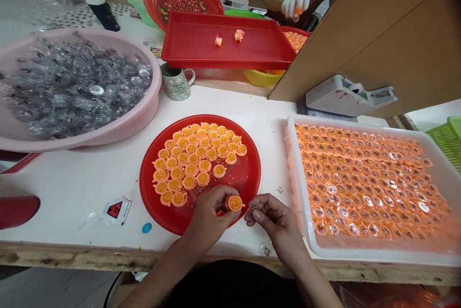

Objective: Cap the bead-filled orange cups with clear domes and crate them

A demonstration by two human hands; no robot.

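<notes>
My left hand [208,213] pinches a small orange cup [235,203] filled with yellow beads, held over the near edge of a round red plate [248,173]. My right hand [272,217] is right beside it, fingertips pinched together next to the cup; whether it holds a clear lid is too small to tell. On the plate stand several more open orange cups [196,157] in rows. To the right, a white tray [293,173] is packed with orange cups covered by clear lids [363,183].
A pink basin [144,106] of clear plastic lids sits at the left. Behind are a grey mug [176,82], a red rectangular tray [201,53], a cardboard sheet [382,34] and a white device [345,94]. Other people's hands work at the far side.
</notes>
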